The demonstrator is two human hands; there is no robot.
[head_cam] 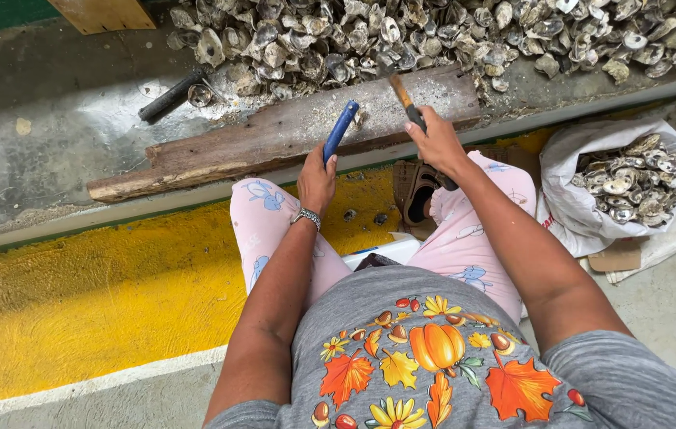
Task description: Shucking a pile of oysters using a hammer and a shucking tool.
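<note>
Shucking at plank (274,139): I saw big pile (449,36) left, sack (584,214) part-filled.
Left hand (316,179) gripped blue tool (340,129); right hand (436,143) clenched hammer (403,95).

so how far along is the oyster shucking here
Done: a white bag on the right holds a heap of shells. In hand: the left hand grips a blue-handled tool on the wooden plank, and the right hand holds a hammer. Left: a large oyster pile behind the plank.
</note>
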